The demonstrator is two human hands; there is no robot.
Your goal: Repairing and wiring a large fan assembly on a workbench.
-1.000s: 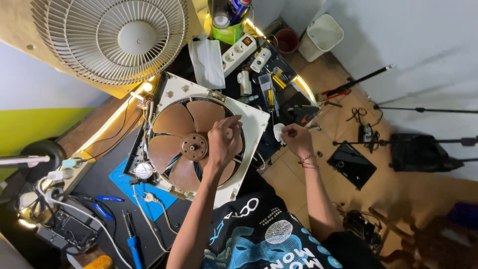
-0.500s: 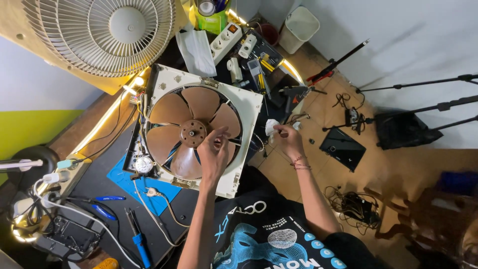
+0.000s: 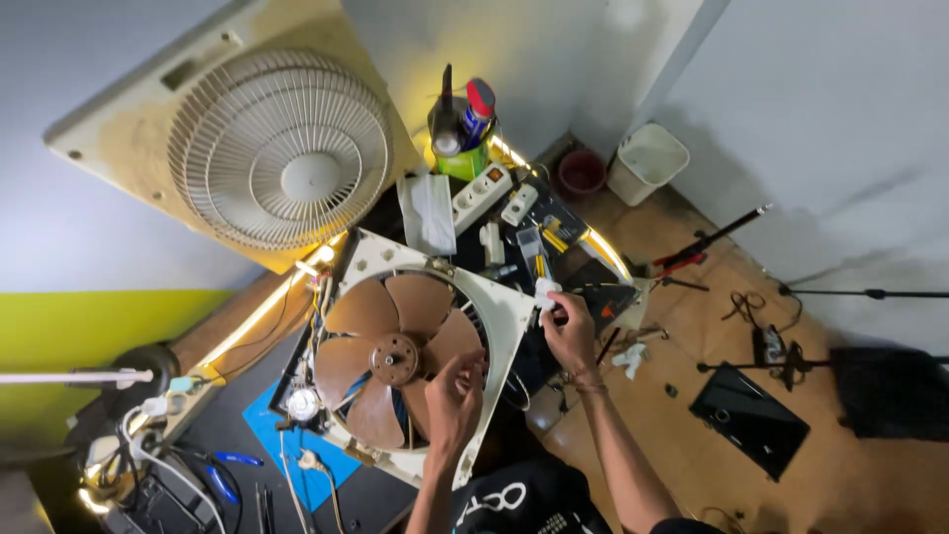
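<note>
Left hand [image 3: 453, 400] curled on brown plastic fan blade [image 3: 431, 348], hub just up-left; right hand [image 3: 568, 331] pinching small white piece [image 3: 545, 293], perhaps paper, at white square frame [image 3: 502, 309] edge.

Cream fan grille [image 3: 282, 163] leaning on wall, white bin [image 3: 647, 161], spray cans [image 3: 465, 114], blue-handled pliers [image 3: 222, 475], white power strip [image 3: 481, 196]

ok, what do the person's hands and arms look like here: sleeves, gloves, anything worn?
Both hands are bare, no gloves: left hand, right hand. Forearms are uncovered, no long sleeves in view. The right wrist carries a thin bracelet or band. At the bottom edge shows a dark shirt with a light printed graphic.
</note>
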